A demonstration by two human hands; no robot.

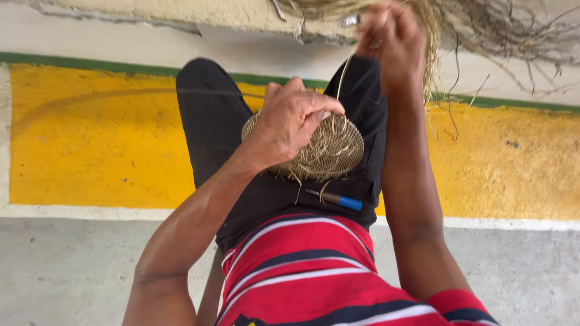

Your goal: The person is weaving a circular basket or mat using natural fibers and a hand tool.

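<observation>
A small round woven disc of pale straw (329, 151) rests on my lap, loose strand ends sticking out of its rim. My left hand (293, 118) is closed over its upper left part and grips it. My right hand (393, 45) is raised high, pinching a thin straw strand (343, 75) that runs down to the disc. A tool with a blue handle (341, 200) lies on my black trousers just below the disc.
I sit with black trousers (211, 127) and a red striped shirt (302, 271). A bundle of dry straw fibres (501, 27) hangs at the top right. The floor has a yellow painted band (90, 139) edged in green and white, and grey concrete (66, 271) nearer me.
</observation>
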